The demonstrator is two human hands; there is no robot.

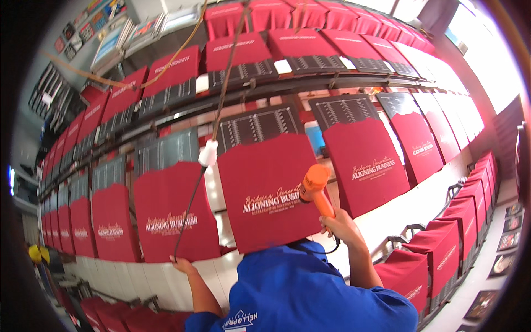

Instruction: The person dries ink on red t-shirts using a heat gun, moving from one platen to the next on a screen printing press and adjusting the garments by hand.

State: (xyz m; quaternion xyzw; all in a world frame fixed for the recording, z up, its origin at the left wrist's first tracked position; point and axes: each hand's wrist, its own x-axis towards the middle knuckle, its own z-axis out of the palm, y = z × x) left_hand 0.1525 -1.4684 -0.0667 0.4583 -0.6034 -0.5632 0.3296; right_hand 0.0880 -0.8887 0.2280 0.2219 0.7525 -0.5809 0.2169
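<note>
My right hand (342, 227) is closed round the handle of an orange heat gun (316, 178). Its dark nozzle points left, over the white print on a red shirt (271, 171) stretched on a black board (260, 126). From the handle a black cord loops down toward my blue shirt. Lower left, my left hand (185, 266) pinches a thin black cable (189, 214) at the front edge of the neighbouring red shirt (171, 193). That cable rises to a white connector (208, 154) hanging on a cord from above.
Rows of red shirts on boards curve away left, right and behind a dark metal rail (265, 86). More board-mounted red shirts (442, 254) stand close at my right, beside the metal arms (395, 240). A yellowish hose (185, 47) hangs at upper left.
</note>
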